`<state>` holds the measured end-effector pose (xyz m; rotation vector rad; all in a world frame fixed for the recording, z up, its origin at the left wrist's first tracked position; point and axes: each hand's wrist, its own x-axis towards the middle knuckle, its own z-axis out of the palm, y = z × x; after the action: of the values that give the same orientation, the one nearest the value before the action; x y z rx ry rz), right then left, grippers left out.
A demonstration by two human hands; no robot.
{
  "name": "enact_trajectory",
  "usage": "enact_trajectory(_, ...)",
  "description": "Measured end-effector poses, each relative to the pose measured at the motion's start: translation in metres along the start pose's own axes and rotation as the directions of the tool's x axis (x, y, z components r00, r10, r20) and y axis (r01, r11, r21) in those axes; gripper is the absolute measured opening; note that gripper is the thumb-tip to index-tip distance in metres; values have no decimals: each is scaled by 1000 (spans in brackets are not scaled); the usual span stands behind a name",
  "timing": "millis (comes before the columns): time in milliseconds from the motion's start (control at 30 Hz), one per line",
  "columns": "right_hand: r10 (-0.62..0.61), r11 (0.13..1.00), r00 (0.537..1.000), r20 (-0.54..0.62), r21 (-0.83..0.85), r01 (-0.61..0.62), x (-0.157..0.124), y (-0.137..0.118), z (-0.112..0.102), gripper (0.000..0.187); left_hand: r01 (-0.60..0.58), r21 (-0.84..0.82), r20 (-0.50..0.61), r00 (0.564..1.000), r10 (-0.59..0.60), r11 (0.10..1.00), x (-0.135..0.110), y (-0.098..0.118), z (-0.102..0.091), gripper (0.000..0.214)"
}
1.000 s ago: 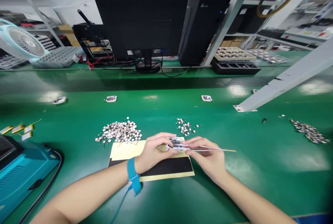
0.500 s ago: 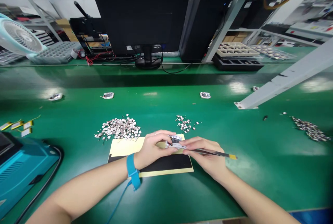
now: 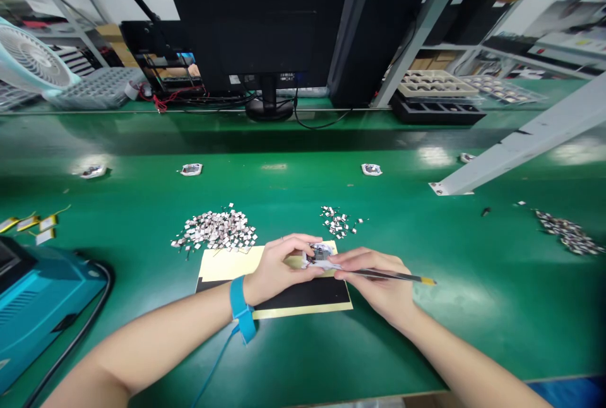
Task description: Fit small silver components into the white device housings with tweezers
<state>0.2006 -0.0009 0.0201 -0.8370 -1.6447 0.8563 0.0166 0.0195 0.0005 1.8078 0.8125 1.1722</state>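
My left hand (image 3: 279, 266) pinches a small silver and black part (image 3: 320, 254) over a yellow and black pad (image 3: 284, 297). A blue strap (image 3: 241, 310) circles that wrist. My right hand (image 3: 379, 282) grips thin tweezers (image 3: 398, 276), their tips at the small part and their yellow end pointing right. Two heaps of tiny silver pieces lie just beyond: a big heap (image 3: 215, 231) to the left and a little heap (image 3: 338, 222) to the right.
A blue device (image 3: 33, 307) with a black cable sits at the left. Behind stand a monitor (image 3: 255, 23), a black tower (image 3: 379, 29), a fan (image 3: 31, 60) and trays (image 3: 433, 95). A white beam (image 3: 521, 143) slants at right, with another heap of pieces (image 3: 565, 231) near it.
The view has tipped slightly, so everything sits a little lower than before. Both hands stay together on the small part; the tweezers have turned a little in my right hand.
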Motion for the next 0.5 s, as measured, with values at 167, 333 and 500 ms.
enact_trajectory(167,-6,1000,1000,7,13,6,-1,0,-1,20,9,-79,8,1000,-8,997,-2,-2,1,21)
enact_trajectory(333,-13,1000,1000,7,14,12,-2,1,-2,20,11,-93,19,1000,-10,996,-2,-2,1,23)
enact_trajectory(500,-58,998,998,24,27,57,-2,3,-2,25,47,-187,21,999,-44,981,-4,-3,2,28)
